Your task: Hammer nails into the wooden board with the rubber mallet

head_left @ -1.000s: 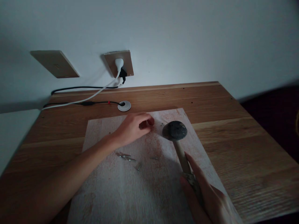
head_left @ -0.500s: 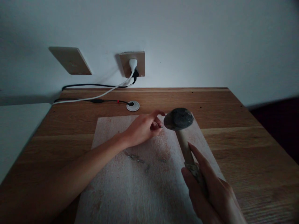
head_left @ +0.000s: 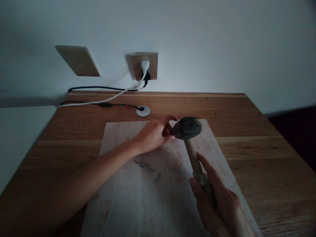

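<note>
My right hand (head_left: pixel 219 200) is wrapped round the wooden handle of a mallet (head_left: pixel 187 128) with a black, rubber-looking head. The head hangs just right of my left hand (head_left: pixel 154 135) and covers its fingertips. My left hand is in a pinch over the far part of a whitish, worn wooden board (head_left: pixel 138 197). A small metal tip, like a nail, showed in that pinch a moment ago; the mallet head now hides it. Several small metal nails (head_left: pixel 148 168) lie loose on the board, nearer to me than my left hand.
Beneath the board is a brown wooden tabletop (head_left: pixel 259 158) against a pale wall. White and black cables (head_left: pixel 106 99) run along its back left to a wall socket (head_left: pixel 153 62). A round cable grommet (head_left: pixel 143 113) sits behind the board. A blank wall plate (head_left: pixel 79 61) is farther left.
The mallet head has come down slightly and left, now covering my left fingertips. My left hand keeps its pinch at nearly the same spot. The whole view has shifted a little.
</note>
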### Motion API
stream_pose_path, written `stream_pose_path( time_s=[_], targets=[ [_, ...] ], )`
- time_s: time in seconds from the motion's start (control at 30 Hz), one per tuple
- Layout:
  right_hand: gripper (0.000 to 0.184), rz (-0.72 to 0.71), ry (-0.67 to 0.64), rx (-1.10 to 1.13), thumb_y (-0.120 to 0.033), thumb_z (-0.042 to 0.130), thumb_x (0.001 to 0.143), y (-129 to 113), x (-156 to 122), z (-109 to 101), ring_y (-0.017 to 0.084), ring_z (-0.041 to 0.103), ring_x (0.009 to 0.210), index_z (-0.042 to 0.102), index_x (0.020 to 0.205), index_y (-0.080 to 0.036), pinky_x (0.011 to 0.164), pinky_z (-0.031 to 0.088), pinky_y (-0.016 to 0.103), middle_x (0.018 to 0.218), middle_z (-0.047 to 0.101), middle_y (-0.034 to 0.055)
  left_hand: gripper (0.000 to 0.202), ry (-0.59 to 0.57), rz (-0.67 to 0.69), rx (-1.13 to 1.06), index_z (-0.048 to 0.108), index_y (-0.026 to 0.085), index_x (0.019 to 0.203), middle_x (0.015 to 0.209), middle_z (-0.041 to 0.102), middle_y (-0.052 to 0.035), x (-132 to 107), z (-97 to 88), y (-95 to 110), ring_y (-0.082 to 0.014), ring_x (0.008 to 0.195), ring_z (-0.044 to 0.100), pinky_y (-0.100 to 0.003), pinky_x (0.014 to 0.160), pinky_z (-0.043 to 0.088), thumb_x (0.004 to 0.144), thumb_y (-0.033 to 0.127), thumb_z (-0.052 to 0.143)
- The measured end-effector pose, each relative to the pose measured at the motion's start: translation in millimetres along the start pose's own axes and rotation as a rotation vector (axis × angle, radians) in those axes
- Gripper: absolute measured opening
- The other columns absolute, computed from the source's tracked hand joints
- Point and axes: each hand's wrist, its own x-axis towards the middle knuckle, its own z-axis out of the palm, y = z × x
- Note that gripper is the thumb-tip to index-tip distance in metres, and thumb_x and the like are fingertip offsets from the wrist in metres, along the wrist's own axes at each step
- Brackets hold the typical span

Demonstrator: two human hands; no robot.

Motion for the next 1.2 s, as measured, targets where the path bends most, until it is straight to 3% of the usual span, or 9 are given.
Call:
stream_pose_path(
  time_s=[0.13,0.23,0.3,0.4,0.47,0.53,0.63,0.87,1.2],
  targets=[
    [0.058,0.036,0.006,-0.018,-0.053,0.047,0.111,-0.4,-3.7,-3.5,0.019,0.054,0.038,0.053,0.162,-0.025,0.040,0.043,0.031,0.051,0.048,-0.0101,0.052,0.003,-0.013,-0.042,0.062,0.019,0.133,0.094,0.081,0.0002,-0.2,1.9,-3.0,-0.0122,0.073,0.073,-0.022,0.068,0.053,0.085,0.005,0.078],
    [0.058,0.025,0.009,-0.031,-0.054,0.047,0.111,-0.4,-4.2,-3.1,0.021,0.069,0.051,0.054,0.161,-0.026,0.048,0.052,0.032,0.061,0.065,-0.0043,0.052,0.007,-0.009,-0.036,0.063,0.019,0.133,0.094,0.082,0.0000,-0.3,2.4,-3.8,-0.0120,0.073,0.073,-0.022,0.068,0.053,0.085,0.004,0.078],
    [0.057,0.007,0.015,-0.022,-0.051,0.047,0.110,-0.4,-3.1,-0.9,0.024,0.081,0.073,0.056,0.159,-0.023,0.064,0.061,0.035,0.084,0.082,0.0040,0.052,0.013,-0.002,-0.014,0.064,0.018,0.132,0.092,0.082,0.0000,-0.2,2.2,-3.2,-0.0122,0.072,0.073,-0.022,0.068,0.053,0.084,0.002,0.077],
    [0.056,-0.030,0.027,0.005,-0.046,0.047,0.110,0.3,-0.7,2.5,0.026,0.085,0.085,0.057,0.157,-0.017,0.074,0.064,0.037,0.102,0.087,0.0101,0.054,0.017,0.009,0.019,0.064,0.019,0.131,0.090,0.082,0.0002,-0.1,1.9,-1.7,-0.0131,0.073,0.074,-0.022,0.067,0.052,0.082,-0.001,0.075],
    [0.056,-0.065,0.027,-0.002,-0.046,0.048,0.110,1.4,0.7,2.9,0.023,0.081,0.069,0.058,0.156,-0.015,0.063,0.062,0.034,0.087,0.084,0.0068,0.055,0.019,0.020,0.043,0.064,0.020,0.131,0.090,0.081,0.0005,-0.1,2.0,-1.1,-0.0137,0.074,0.074,-0.023,0.068,0.052,0.082,-0.002,0.074],
    [0.056,-0.088,0.012,-0.023,-0.046,0.048,0.111,2.9,1.3,1.6,0.018,0.067,0.047,0.058,0.156,-0.015,0.046,0.053,0.029,0.063,0.069,-0.0025,0.055,0.020,0.032,0.061,0.064,0.021,0.131,0.092,0.082,0.0003,-0.3,2.3,-0.9,-0.0138,0.074,0.074,-0.023,0.068,0.051,0.081,-0.002,0.074],
    [0.055,-0.106,0.005,-0.029,-0.046,0.048,0.111,4.4,0.9,-1.7,0.016,0.052,0.034,0.057,0.156,-0.016,0.035,0.041,0.027,0.050,0.048,-0.0102,0.053,0.020,0.035,0.064,0.064,0.020,0.132,0.094,0.081,-0.0005,-0.7,2.5,-1.2,-0.0137,0.074,0.074,-0.024,0.067,0.050,0.083,0.001,0.076],
    [0.058,-0.031,0.047,-0.039,-0.051,0.049,0.113,4.3,-3.0,-7.1,0.017,0.054,0.037,0.052,0.162,-0.019,0.038,0.045,0.026,0.051,0.048,-0.0091,0.046,0.010,-0.004,0.030,0.065,0.020,0.129,0.093,0.080,0.0009,-0.8,2.0,-2.9,-0.0112,0.070,0.071,-0.022,0.066,0.050,0.087,0.008,0.076],
    [0.055,-0.101,-0.008,-0.042,-0.045,0.047,0.113,10.9,0.0,-4.1,0.016,0.055,0.034,0.055,0.160,-0.016,0.034,0.045,0.024,0.050,0.051,-0.0088,0.048,-0.013,-0.005,0.054,0.064,0.017,0.133,0.094,0.082,-0.0016,-0.9,0.7,-0.4,-0.0130,0.073,0.074,-0.024,0.070,0.054,0.087,0.004,0.075]
  ],
)
